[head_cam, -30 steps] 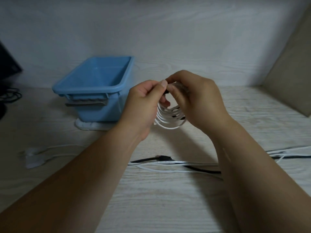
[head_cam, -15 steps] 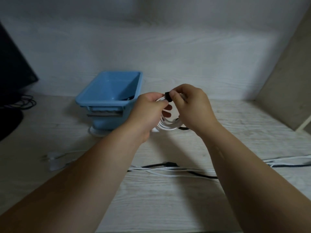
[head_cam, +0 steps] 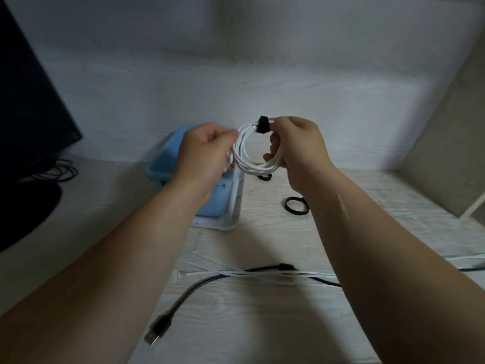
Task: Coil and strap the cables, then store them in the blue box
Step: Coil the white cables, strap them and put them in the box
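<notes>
Both hands hold a coiled white cable (head_cam: 246, 153) up in the air above the desk. My left hand (head_cam: 204, 151) grips the coil's left side. My right hand (head_cam: 296, 148) grips its right side, and its fingertips pinch a black strap (head_cam: 263, 124) wrapped round the top of the coil. The blue box (head_cam: 217, 200) stands on a white lid behind my left hand, which hides most of it. A loose black USB cable (head_cam: 183, 298) and a loose white cable (head_cam: 262, 274) lie crossed on the desk near me.
Two more black strap loops (head_cam: 296, 205) (head_cam: 265, 177) lie on the desk right of the box. A dark monitor (head_cam: 29, 109) with its stand and black wires (head_cam: 59, 170) fills the left. A beige panel (head_cam: 451, 143) closes the right side. Another white cable (head_cam: 467, 257) runs off at the right edge.
The hands have risen and moved apart, so the coil now shows as an open ring with the strap on top. The view has tilted, bringing the USB plug and strap loops into sight.
</notes>
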